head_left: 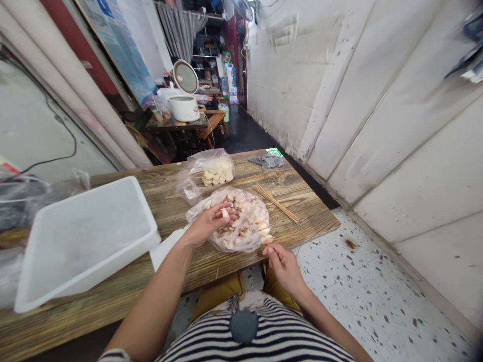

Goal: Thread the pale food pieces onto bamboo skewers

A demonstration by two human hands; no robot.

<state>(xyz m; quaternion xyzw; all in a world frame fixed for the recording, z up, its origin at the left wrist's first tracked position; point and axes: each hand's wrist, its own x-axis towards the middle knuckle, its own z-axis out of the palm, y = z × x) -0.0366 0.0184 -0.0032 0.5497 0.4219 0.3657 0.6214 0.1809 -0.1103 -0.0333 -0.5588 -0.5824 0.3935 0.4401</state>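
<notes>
In the head view, a person sits at a wooden bench (302,229) with both hands over its near edge. The left hand (207,222) reaches over an open plastic bag (247,243) and grasps a pale piece (225,213) at the fingertips. The bag lies in the middle of the bench, full of similar pieces, some with dark edges. The right hand (284,265), just beyond the bench's near edge, pinches the near end of a row of pieces (263,226) that lies along the right side of the bag; any stick inside the row is too small to make out.

To the right of the bag lies a bundle of thin sticks (277,203). On the far side, a second plastic bag (194,173) holds neatly stacked pale pieces (217,177). At the far right are a crumpled grey thing (267,161) and a green and white card (274,152). A large white tray (90,226) stands on the left, with a white sheet (160,253) beside it. Farther away, a rice cooker (184,108) stands with its lid raised.
</notes>
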